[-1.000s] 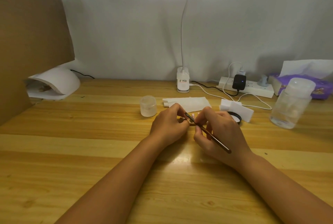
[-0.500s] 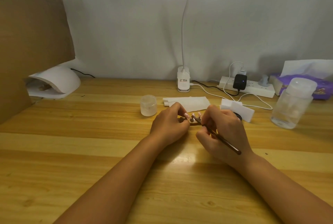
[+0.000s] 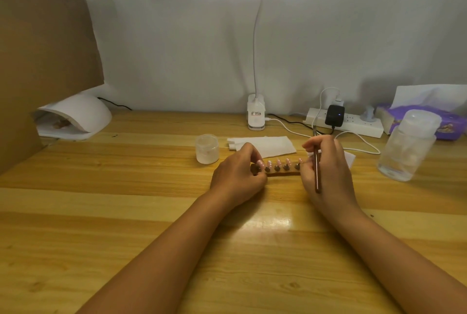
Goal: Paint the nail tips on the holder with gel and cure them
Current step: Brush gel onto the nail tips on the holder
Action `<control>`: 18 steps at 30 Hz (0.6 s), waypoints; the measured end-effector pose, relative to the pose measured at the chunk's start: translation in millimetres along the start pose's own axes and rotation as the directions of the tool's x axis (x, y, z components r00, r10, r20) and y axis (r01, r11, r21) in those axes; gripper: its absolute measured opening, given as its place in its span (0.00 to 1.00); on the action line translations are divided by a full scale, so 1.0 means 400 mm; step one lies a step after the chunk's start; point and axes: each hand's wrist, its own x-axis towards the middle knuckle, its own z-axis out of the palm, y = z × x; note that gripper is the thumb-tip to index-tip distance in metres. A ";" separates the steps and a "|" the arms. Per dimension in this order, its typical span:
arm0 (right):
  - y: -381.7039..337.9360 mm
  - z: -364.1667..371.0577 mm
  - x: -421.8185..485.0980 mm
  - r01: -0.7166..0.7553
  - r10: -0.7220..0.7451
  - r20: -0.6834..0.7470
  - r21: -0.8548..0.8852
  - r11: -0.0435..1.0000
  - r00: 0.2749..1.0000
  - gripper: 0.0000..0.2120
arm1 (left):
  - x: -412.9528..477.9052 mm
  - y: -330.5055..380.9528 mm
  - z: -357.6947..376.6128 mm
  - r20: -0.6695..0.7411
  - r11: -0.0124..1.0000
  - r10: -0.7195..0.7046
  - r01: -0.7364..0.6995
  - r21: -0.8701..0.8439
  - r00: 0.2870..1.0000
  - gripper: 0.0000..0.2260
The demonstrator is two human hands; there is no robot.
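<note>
Holder (image 3: 283, 174) ends are hidden on the worktop (image 3: 126, 187): left hand (image 3: 237, 178) grips one, right hand (image 3: 334, 177), pinching a brush (image 3: 317, 174), covers the other. Nail tips (image 3: 278, 162) show between. Jar (image 3: 207, 152) holds something whitish.

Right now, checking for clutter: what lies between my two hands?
Head view: the holder with its row of pink nail tips. The left hand grips its left end; the right hand, holding the brush, is at the other end.
</note>
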 end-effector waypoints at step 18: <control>0.006 0.007 -0.002 -0.012 0.016 0.086 -0.051 0.999 0.996 0.17 | -0.012 0.018 0.000 -0.081 0.994 0.024 -0.015 0.108 0.996 0.11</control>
